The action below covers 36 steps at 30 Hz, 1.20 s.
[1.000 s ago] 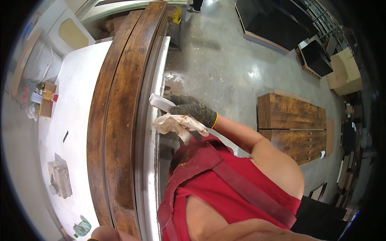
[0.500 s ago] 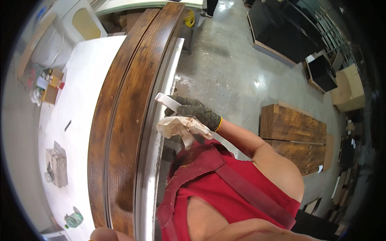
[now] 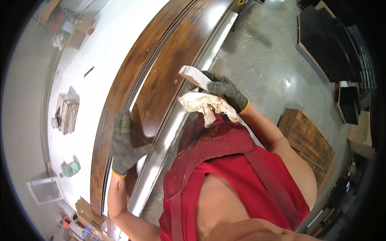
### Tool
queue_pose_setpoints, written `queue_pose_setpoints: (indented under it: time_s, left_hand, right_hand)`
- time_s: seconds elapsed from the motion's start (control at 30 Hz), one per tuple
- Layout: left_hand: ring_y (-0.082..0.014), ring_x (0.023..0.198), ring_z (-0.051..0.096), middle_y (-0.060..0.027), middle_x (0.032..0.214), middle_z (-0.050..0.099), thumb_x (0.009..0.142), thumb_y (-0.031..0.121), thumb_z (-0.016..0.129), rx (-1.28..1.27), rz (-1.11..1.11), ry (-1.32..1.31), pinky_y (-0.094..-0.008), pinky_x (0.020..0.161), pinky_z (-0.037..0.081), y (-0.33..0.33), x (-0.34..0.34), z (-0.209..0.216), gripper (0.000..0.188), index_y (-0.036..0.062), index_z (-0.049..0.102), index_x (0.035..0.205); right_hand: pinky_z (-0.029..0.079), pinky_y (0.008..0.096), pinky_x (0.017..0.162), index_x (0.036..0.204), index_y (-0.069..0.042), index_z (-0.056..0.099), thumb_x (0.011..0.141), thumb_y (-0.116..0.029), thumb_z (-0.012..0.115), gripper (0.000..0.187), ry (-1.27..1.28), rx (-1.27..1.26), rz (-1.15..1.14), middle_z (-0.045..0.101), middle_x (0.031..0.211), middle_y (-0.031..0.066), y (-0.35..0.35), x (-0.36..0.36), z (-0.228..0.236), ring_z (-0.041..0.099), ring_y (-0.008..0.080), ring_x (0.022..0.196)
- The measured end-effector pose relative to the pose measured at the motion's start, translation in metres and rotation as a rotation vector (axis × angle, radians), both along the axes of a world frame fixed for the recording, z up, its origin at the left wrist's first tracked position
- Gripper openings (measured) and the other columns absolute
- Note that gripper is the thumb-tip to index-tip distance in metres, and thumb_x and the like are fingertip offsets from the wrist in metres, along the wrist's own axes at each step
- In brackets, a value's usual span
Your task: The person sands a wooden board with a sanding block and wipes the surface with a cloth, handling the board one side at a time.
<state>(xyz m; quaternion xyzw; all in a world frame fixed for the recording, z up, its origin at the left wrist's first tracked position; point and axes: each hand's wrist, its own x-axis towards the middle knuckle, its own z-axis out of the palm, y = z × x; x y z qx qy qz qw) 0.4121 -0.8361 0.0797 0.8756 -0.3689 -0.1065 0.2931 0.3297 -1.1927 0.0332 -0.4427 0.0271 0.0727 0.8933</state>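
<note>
Two long brown wooden planks with dark grain lie side by side on the white table. My left hand [image 3: 124,144], in a grey-green knit glove, spans the right plank [image 3: 161,90], fingers at its left edge and thumb across toward its right edge. A narrow pale gap separates it from the left plank [image 3: 107,116]. My right hand [image 3: 227,88], gloved alike, is closed on a white block [image 3: 196,76] with a brownish face, beside the plank's right edge. A stained white cloth [image 3: 209,103] hangs just below that hand; how it is held is hidden.
On the white table [image 3: 86,96] stand a stained square metal can [image 3: 67,113] and a green clear bottle [image 3: 70,168]. Small boxes [image 3: 78,34] sit at its far left. Stacked brown planks [image 3: 307,140] lie on the floor at right, with large black panels [image 3: 327,42] beyond.
My left hand has come up from the lower edge onto the right plank. A pale gap now shows between the planks. The view has shifted; my right hand still holds the block.
</note>
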Motion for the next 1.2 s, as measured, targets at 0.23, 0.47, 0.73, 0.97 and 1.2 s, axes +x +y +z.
queue_pose_setpoints:
  time_s: [0.23,0.47,0.73,0.97,1.2]
  left_hand:
    - [-0.0358,0.132,0.045,-0.0207,0.141,0.047,0.046,0.019,0.091,0.132,0.056,0.055,-0.0401,0.11,0.036,-0.012,-0.002,-0.006,0.115,0.0015,0.037,0.146]
    - [-0.0356,0.128,0.049,-0.0202,0.137,0.051,0.046,0.021,0.092,0.072,0.078,0.077,-0.0392,0.108,0.037,-0.01,0.005,-0.007,0.116,0.0011,0.037,0.146]
    - [-0.0346,0.126,0.05,-0.0195,0.138,0.05,0.047,0.023,0.091,0.052,0.131,0.13,-0.0403,0.107,0.038,-0.014,0.014,-0.005,0.117,0.0054,0.036,0.148]
    - [-0.0376,0.117,0.056,-0.0235,0.126,0.055,0.052,0.028,0.089,0.107,0.124,0.011,-0.0425,0.099,0.046,-0.017,0.018,-0.004,0.108,0.0022,0.039,0.144]
    - [-0.0351,0.13,0.045,-0.02,0.143,0.043,0.049,0.027,0.092,0.196,0.171,0.126,-0.0426,0.107,0.04,-0.019,0.021,-0.002,0.122,0.006,0.029,0.151]
  right_hand:
    - [0.044,0.0379,0.102,0.138,0.0,0.048,0.085,-0.024,0.067,0.062,-0.127,-0.112,0.09,0.06,0.125,0.0146,0.025,0.038,-0.004,0.059,0.0238,0.115]
    - [0.044,0.0402,0.104,0.14,0.001,0.045,0.082,-0.027,0.067,0.067,-0.158,-0.114,0.149,0.058,0.128,0.016,0.026,0.047,-0.009,0.057,0.0263,0.12]
    - [0.048,0.036,0.098,0.134,0.002,0.051,0.09,-0.023,0.064,0.052,-0.126,-0.172,0.048,0.064,0.118,0.0137,0.029,0.063,-0.005,0.061,0.0223,0.111]
    - [0.047,0.0316,0.096,0.128,0.0,0.06,0.081,-0.029,0.078,0.058,-0.069,-0.24,0.007,0.066,0.114,0.0124,0.037,0.076,0.009,0.061,0.0189,0.107]
    - [0.045,0.0349,0.1,0.128,0.0,0.059,0.079,-0.039,0.078,0.064,-0.106,-0.297,0.033,0.065,0.119,0.0162,0.034,0.078,-0.002,0.06,0.0245,0.114]
